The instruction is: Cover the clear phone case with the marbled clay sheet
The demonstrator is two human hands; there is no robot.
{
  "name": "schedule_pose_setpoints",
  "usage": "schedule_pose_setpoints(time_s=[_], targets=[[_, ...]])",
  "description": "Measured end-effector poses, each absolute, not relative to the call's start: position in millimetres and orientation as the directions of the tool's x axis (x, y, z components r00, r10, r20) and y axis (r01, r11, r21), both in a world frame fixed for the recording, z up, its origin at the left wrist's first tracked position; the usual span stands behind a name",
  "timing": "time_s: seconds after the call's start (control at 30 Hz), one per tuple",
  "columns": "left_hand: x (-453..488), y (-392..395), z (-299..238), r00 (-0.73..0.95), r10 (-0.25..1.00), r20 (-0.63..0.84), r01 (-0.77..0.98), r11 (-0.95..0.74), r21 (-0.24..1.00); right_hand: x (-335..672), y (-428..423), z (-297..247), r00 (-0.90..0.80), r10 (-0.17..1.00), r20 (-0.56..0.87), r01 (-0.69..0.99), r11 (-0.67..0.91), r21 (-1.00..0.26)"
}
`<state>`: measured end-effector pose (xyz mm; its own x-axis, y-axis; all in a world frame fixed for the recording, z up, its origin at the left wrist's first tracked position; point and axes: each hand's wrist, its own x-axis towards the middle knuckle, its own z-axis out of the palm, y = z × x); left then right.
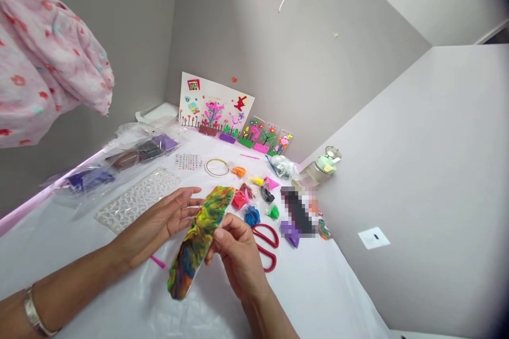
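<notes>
A long flat strip (201,243), marbled in yellow, green, red and blue like mixed modelling clay, is tilted above the white table. My right hand (238,249) pinches its right edge between thumb and fingers. On the strip's other side my left hand (175,212) is open with fingers spread; its fingertips come near the left edge, and I cannot tell whether they touch. Red-handled scissors (274,246) lie just past my right hand, their blades hidden. A pink stick (158,261) lies below my left wrist.
Small bagged clay lumps, such as blue (252,215) and purple (290,234), lie beyond my hands. A clear patterned mat (139,198) is at left, with larger clay bags (135,156) behind. Decorated pictures (217,106) lean on the wall; a bottle (322,169) stands right.
</notes>
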<state>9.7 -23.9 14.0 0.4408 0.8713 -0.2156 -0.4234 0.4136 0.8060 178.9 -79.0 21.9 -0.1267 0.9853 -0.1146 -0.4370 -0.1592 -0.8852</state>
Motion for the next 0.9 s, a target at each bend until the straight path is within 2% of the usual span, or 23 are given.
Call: schedule_pose_setpoints(time_s=[0.07, 0.17, 0.33, 0.43, 0.53, 0.67, 0.8, 0.9], targets=[[10, -26, 13, 0.331, 0.931, -0.156, -0.296, 0.259, 0.919, 180, -78, 22, -0.064, 0.994, -0.088, -0.439, -0.108, -0.892], [7, -30, 11, 0.277, 0.957, 0.084, -0.082, -0.064, 0.995, 179, -78, 21, -0.016, 0.998, -0.063, -0.419, -0.064, -0.906], [4, -36, 4, 0.396, 0.850, 0.348, 0.095, -0.415, 0.905, 177, -81, 19, -0.008, 1.000, -0.015, -0.345, -0.017, -0.939], [7, -40, 6, 0.331, 0.801, 0.499, 0.161, -0.569, 0.806, 177, -83, 21, 0.035, 0.999, 0.020, -0.226, 0.027, -0.974], [9, -43, 11, 0.263, 0.757, 0.598, 0.225, -0.651, 0.725, 177, -85, 24, 0.091, 0.990, 0.105, -0.056, 0.110, -0.992], [5, -43, 14, 0.288, 0.724, 0.626, 0.295, -0.689, 0.662, 176, -87, 27, 0.149, 0.968, 0.199, 0.124, 0.182, -0.976], [2, -39, 13, 0.294, 0.690, 0.662, 0.317, -0.723, 0.613, 175, -88, 26, 0.130, 0.965, 0.226, 0.163, 0.204, -0.965], [3, -38, 12, 0.284, 0.696, 0.659, 0.302, -0.717, 0.628, 174, -89, 27, 0.141, 0.961, 0.240, 0.181, 0.213, -0.960]])
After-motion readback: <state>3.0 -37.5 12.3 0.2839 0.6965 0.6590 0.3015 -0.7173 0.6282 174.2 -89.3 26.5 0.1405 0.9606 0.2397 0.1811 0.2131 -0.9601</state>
